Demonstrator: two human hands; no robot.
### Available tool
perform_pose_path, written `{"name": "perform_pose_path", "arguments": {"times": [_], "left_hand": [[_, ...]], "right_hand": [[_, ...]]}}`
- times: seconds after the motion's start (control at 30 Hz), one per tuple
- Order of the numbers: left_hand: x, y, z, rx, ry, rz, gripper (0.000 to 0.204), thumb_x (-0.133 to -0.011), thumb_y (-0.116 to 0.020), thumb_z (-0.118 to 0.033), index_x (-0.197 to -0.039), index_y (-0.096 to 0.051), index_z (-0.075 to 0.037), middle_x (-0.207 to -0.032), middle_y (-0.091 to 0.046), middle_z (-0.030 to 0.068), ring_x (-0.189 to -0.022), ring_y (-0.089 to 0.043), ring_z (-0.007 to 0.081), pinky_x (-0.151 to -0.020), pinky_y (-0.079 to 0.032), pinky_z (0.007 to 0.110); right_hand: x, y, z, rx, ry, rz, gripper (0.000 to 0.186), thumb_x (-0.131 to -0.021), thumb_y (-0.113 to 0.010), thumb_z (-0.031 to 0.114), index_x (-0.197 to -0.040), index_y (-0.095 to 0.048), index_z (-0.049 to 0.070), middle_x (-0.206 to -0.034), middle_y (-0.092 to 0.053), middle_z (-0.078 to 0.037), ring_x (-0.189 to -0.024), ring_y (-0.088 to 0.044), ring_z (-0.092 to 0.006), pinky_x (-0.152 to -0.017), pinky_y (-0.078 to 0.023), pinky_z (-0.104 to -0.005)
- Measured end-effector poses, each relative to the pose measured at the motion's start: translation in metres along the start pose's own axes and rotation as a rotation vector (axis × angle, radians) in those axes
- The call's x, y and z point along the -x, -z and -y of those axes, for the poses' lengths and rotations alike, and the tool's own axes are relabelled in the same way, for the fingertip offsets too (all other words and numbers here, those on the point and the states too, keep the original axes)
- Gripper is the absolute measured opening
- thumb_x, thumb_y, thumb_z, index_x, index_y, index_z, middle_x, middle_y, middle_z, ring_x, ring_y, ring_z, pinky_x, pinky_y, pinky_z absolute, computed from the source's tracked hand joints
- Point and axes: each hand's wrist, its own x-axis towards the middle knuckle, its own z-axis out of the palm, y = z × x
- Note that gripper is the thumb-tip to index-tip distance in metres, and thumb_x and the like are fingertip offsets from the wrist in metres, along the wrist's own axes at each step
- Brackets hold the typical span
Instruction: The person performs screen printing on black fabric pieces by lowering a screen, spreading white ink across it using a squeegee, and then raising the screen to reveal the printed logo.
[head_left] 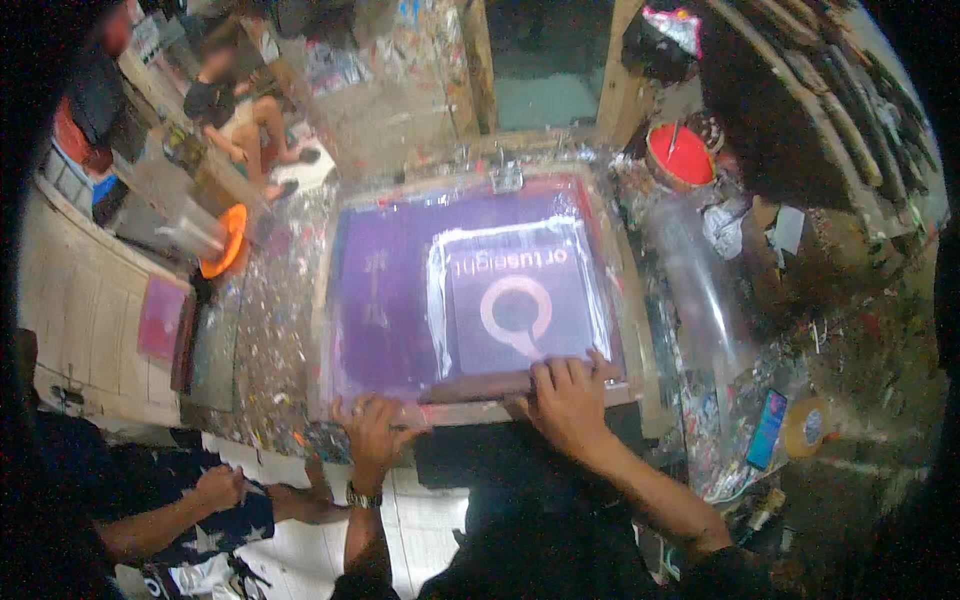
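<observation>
In front of me lies a screen printing frame with purple mesh. A pale ring-shaped design and lettering show on its right part, bordered by white streaks. Along the near side of the mesh lies a dark squeegee. My right hand is closed over the squeegee's right part, fingers wrapped on its top. At the frame's near left edge, my left hand has its fingers curled over the bar. A watch sits on my left wrist.
Right of the frame are a red-filled bowl, a clear plastic sheet, a phone and a tape roll. An orange basin stands left. One person sits far left; another person's hand is near left.
</observation>
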Motion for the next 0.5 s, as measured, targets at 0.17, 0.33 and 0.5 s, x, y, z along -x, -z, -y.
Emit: {"name": "perform_pose_path", "arguments": {"times": [0.17,0.33,0.5], "left_hand": [[-0.032,0.068,-0.006,0.031,0.025,-0.059,0.062,-0.058,-0.080,-0.058,-0.099,-0.070,-0.013,-0.105,-0.066,0.0052,-0.112,-0.055,0.0319,-0.108,-0.015,0.065],[-0.103,0.134,-0.014,-0.029,0.129,-0.517,0.048,-0.066,-0.082,-0.043,-0.097,-0.069,-0.010,-0.096,-0.068,0.0046,-0.103,-0.060,0.0300,-0.112,-0.017,0.059],[-0.207,0.024,-0.020,0.078,-0.020,-0.882,0.049,-0.073,-0.070,-0.004,-0.120,-0.058,-0.006,-0.113,-0.063,0.0157,-0.098,-0.061,0.0371,-0.079,-0.049,0.048]], "right_hand": [[-0.018,0.041,0.016,-0.006,-0.034,-0.226,0.051,-0.075,-0.070,0.058,-0.086,-0.061,0.009,-0.085,-0.059,-0.007,-0.080,-0.058,-0.0229,-0.090,-0.036,-0.0488],[-0.124,0.112,-0.013,0.145,0.105,-0.382,0.056,-0.080,-0.066,0.061,-0.082,-0.056,0.006,-0.075,-0.055,-0.011,-0.074,-0.057,-0.0307,-0.079,-0.037,-0.0459],[-0.260,0.178,-0.041,0.282,0.033,-0.260,0.057,-0.086,-0.058,0.059,-0.091,-0.067,0.003,-0.077,-0.063,-0.022,-0.077,-0.063,-0.0425,-0.072,-0.046,-0.0533]]}}
